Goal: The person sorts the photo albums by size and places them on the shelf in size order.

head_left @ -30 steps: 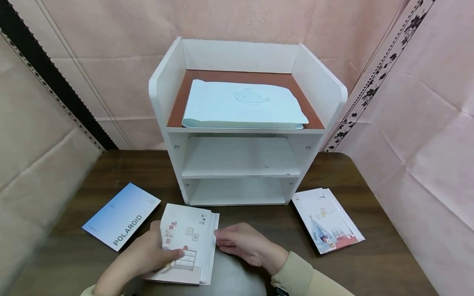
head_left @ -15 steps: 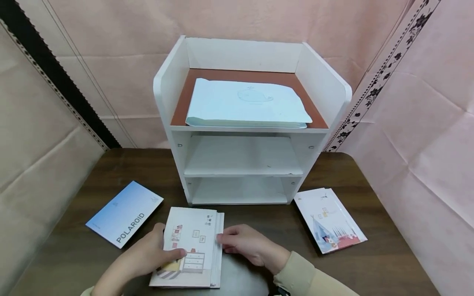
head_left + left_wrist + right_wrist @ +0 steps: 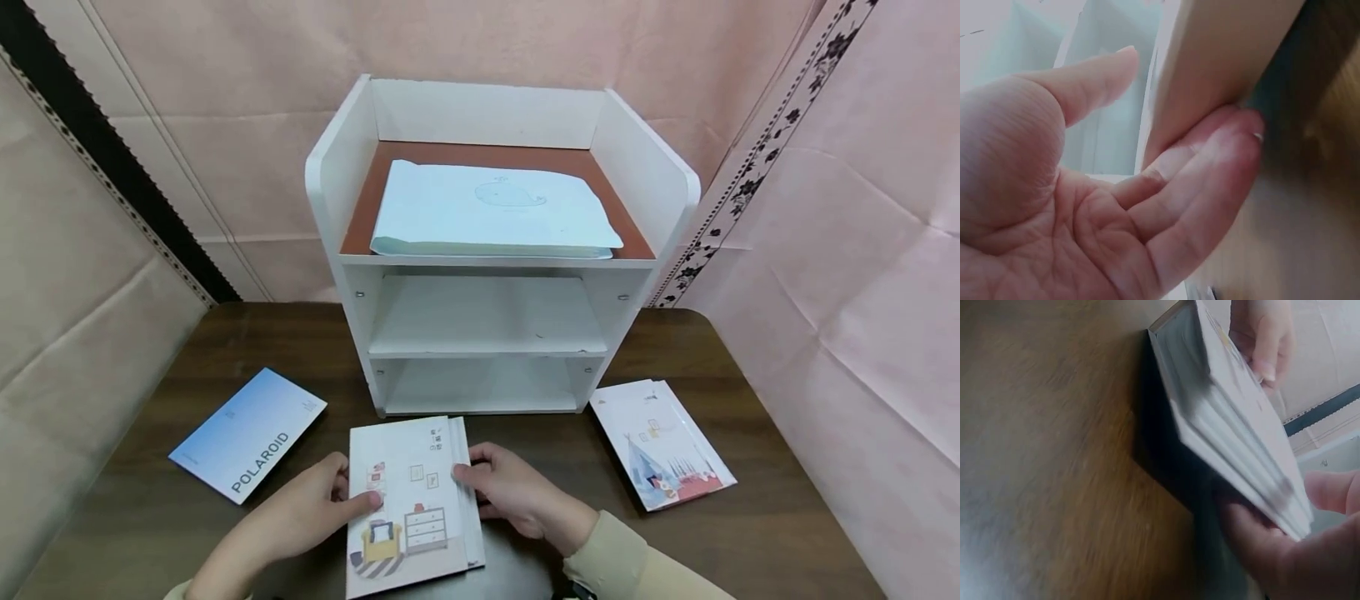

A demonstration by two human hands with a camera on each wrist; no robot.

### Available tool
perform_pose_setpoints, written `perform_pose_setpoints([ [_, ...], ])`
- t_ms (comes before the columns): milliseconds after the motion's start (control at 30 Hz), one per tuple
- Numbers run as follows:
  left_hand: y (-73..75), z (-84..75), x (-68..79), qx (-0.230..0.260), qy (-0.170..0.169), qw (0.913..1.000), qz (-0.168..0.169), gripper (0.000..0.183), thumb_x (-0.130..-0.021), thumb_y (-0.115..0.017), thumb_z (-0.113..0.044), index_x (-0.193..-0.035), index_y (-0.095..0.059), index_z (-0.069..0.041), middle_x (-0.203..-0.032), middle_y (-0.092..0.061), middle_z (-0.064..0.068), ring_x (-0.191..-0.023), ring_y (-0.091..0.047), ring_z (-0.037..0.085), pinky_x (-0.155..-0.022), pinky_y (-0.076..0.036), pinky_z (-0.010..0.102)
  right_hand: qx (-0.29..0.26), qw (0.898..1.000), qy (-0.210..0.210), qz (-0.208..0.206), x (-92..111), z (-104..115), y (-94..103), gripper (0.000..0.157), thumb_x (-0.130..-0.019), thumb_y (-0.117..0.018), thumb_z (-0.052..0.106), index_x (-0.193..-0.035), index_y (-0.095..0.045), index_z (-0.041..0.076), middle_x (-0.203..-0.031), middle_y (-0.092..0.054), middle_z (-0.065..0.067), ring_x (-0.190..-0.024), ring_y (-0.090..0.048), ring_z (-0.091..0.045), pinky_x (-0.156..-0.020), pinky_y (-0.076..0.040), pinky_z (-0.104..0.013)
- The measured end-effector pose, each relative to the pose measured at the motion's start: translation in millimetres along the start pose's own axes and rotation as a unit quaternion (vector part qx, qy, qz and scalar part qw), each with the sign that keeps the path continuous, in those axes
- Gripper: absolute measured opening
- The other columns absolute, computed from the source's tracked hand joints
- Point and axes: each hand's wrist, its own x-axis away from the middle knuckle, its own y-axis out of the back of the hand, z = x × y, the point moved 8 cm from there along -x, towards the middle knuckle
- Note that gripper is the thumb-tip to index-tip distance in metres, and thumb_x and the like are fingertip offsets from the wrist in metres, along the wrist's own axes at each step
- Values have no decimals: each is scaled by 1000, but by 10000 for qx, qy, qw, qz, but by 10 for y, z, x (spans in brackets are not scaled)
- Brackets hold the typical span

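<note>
A hardcover book (image 3: 405,467) with a white cover and small drawings of furniture sits at the front of the table, in front of the shelf. My left hand (image 3: 303,510) grips its left side, thumb over the cover; in the left wrist view the fingers (image 3: 1210,162) curl against the spine. At the right side, my right hand (image 3: 525,496) pinches the edge, thumb on top and fingers beneath. The right wrist view shows the book (image 3: 1241,431) tilted, its page edges facing the camera and a dark gap beneath part of it.
Behind the book stands a small white shelf unit (image 3: 487,342) with a pale folded sheet (image 3: 480,208) bearing a whale drawing on top. A blue POLAROID booklet (image 3: 247,433) lies at left, another illustrated book (image 3: 660,446) at right. Curtains (image 3: 840,292) enclose the table.
The book has shifted right and turned slightly, its right side lifting. My right fingers have gone from its edge to a pinch with the thumb on top. The left hand has followed it rightward.
</note>
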Motion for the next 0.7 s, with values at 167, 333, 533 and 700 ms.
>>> perform_pose_setpoints([
  [167, -52, -159, 27, 198, -461, 9985, 236, 51, -87, -69, -46, -107, -53, -3, -82, -62, 0, -68, -54, 18, -54, -41, 26, -199, 9996, 162, 93, 45, 7, 56, 32, -100, -56, 17, -125, -46, 1, -106, -65, -13, -91, -66, -26, -72, -56, -40],
  [333, -80, -248, 44, 373, -633, 9965, 396, 49, -88, -68, -44, -109, -52, -2, -89, -64, 0, -76, -57, 18, -58, -46, 28, -13, 9984, 555, 140, 110, 64, 105, 31, -100, -54, 15, -125, -45, -1, -108, -66, -12, -93, -66, -25, -74, -55, -38],
  [533, -102, -313, 38, 474, -792, 9949, 413, 49, -90, -67, -44, -114, -52, -4, -94, -66, -1, -81, -60, 18, -61, -48, 28, 470, 9927, 1110, -86, 169, 150, 214, 31, -100, -55, 15, -125, -47, 0, -110, -67, -10, -95, -65, -22, -78, -53, -35],
  [700, -93, -406, 47, 602, -1034, 9925, 250, 50, -91, -67, -42, -119, -52, -3, -99, -64, 1, -88, -61, 16, -68, -51, 27, 600, 9885, 1375, -193, 198, 234, 277, 32, -100, -54, 16, -127, -46, 1, -114, -66, -10, -98, -64, -23, -80, -53, -36],
])
